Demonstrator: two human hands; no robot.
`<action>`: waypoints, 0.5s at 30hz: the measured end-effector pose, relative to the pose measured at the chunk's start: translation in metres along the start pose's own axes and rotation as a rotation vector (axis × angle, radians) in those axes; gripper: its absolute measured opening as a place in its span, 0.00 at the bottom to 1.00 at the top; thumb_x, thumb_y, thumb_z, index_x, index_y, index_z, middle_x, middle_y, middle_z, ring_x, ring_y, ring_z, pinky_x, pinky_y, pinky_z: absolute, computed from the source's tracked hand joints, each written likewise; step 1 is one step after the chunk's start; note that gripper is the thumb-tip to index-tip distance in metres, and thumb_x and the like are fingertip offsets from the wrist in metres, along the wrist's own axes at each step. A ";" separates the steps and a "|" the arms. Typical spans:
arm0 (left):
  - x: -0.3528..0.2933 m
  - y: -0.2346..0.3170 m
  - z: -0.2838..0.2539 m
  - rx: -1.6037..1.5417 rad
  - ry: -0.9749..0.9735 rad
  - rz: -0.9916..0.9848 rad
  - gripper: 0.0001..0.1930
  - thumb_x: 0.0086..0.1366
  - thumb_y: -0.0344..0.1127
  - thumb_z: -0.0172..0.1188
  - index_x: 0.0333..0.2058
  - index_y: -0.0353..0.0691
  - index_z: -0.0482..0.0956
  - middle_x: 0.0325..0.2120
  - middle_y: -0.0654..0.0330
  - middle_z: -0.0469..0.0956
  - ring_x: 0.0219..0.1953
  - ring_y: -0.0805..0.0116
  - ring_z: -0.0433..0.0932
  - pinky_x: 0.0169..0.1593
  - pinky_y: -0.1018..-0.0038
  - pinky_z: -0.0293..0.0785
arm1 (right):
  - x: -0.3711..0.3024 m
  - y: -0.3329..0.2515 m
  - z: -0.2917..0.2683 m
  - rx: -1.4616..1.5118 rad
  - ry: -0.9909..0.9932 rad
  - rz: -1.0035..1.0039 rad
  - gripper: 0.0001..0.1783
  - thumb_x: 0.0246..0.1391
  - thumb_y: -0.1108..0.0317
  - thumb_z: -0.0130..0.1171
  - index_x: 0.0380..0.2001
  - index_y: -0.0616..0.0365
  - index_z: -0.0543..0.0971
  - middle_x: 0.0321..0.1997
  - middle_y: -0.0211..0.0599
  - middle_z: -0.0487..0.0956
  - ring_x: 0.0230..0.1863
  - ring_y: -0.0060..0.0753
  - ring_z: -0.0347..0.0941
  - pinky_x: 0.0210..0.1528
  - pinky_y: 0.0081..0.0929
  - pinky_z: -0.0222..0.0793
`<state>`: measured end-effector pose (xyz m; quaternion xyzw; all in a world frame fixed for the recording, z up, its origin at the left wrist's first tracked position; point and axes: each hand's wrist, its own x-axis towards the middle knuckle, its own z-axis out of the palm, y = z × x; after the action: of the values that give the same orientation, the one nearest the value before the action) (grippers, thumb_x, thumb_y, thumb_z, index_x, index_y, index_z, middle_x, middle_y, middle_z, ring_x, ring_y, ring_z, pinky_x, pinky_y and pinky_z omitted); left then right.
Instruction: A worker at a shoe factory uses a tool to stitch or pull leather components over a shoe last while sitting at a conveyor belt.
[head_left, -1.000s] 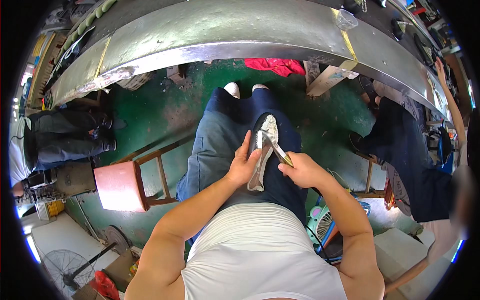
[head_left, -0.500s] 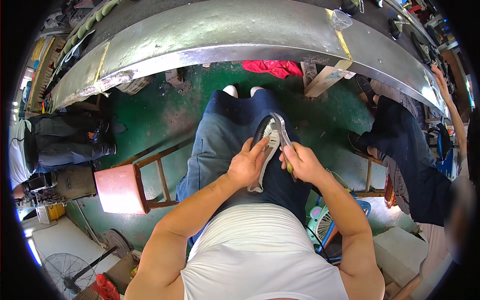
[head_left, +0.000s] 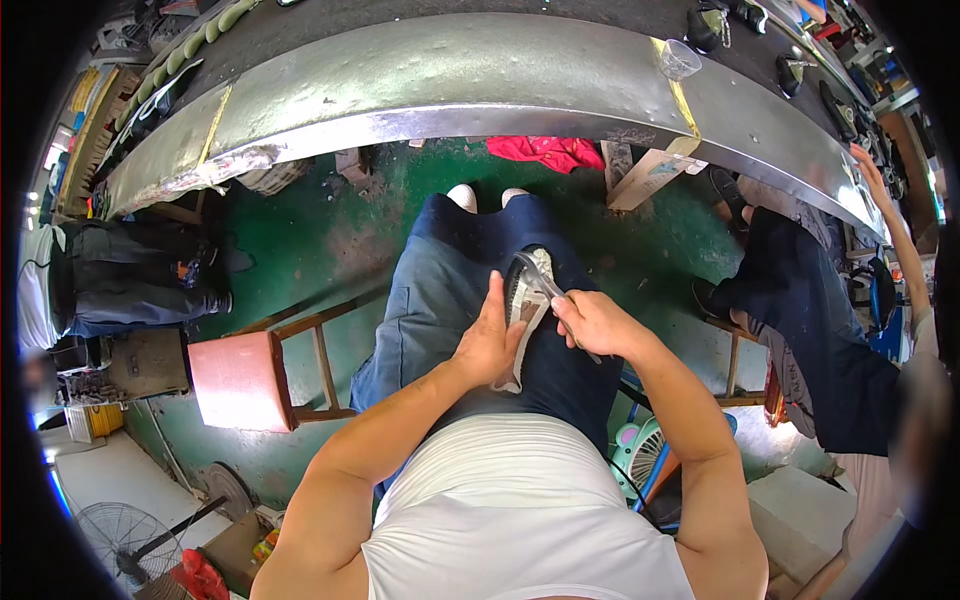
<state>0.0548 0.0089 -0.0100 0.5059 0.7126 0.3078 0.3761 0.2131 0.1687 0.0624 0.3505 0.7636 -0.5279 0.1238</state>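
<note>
Across the lap (head_left: 440,330), the shoe (head_left: 533,308) lies underside up: left hand (head_left: 487,345) clasping it, forefinger outstretched, right hand (head_left: 597,323) gripping the metal tool (head_left: 546,281), whose head meets the forepart! Working the underside, it seems; another stroke would want that left hand steady, fingertips clear.

Shoe (head_left: 533,308) — partly hidden by left hand (head_left: 486,343), bench (head_left: 440,72) cut off above, co-worker's head (head_left: 918,428) blurred
</note>
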 end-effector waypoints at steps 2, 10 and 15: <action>0.002 0.006 -0.002 -0.094 -0.001 -0.062 0.45 0.71 0.40 0.53 0.71 0.30 0.31 0.68 0.28 0.49 0.69 0.37 0.57 0.69 0.62 0.59 | -0.002 0.004 0.003 0.007 -0.038 0.090 0.25 0.72 0.54 0.39 0.31 0.64 0.76 0.23 0.38 0.79 0.24 0.33 0.77 0.32 0.33 0.73; 0.000 -0.002 0.004 -0.132 -0.017 -0.112 0.45 0.69 0.41 0.57 0.70 0.27 0.37 0.65 0.29 0.57 0.66 0.36 0.63 0.68 0.60 0.60 | -0.007 0.007 0.018 0.092 0.006 -0.002 0.24 0.71 0.53 0.43 0.34 0.65 0.74 0.27 0.49 0.80 0.29 0.47 0.80 0.36 0.41 0.74; -0.001 -0.023 0.009 -0.233 -0.138 -0.060 0.49 0.69 0.39 0.57 0.70 0.30 0.27 0.69 0.34 0.49 0.71 0.47 0.54 0.71 0.65 0.52 | -0.020 0.023 0.042 -0.360 0.168 -0.220 0.22 0.68 0.53 0.48 0.33 0.65 0.74 0.33 0.57 0.80 0.37 0.62 0.77 0.41 0.52 0.71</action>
<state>0.0516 0.0020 -0.0333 0.4574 0.6591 0.3417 0.4896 0.2354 0.1278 0.0404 0.2803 0.8867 -0.3625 0.0620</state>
